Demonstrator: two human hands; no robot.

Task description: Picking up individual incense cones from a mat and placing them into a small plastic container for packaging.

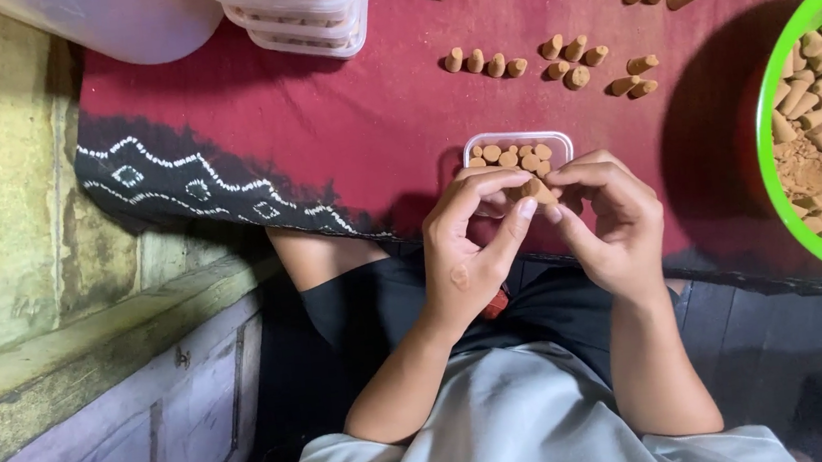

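Left hand (468, 246) and right hand (611, 217): fingertips meeting, jointly pinching brown incense cone (534, 189) just above small clear plastic box (517, 140), box sitting at near edge of maroon cloth (340, 117), partly filled with cones. Loose cones (555, 56) lying in rows toward far edge. Green bowl (778, 186) of cones sitting at right edge. Stacked lidded boxes (299, 6) resting at far edge.

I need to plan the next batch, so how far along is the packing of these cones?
Done: a stack of lidded boxes sits at the cloth's far edge. In hand: the left hand and right hand hold cones over a small open box, already partly filled. Left: loose cones lie in rows on the red cloth, and the green bowl still holds many.
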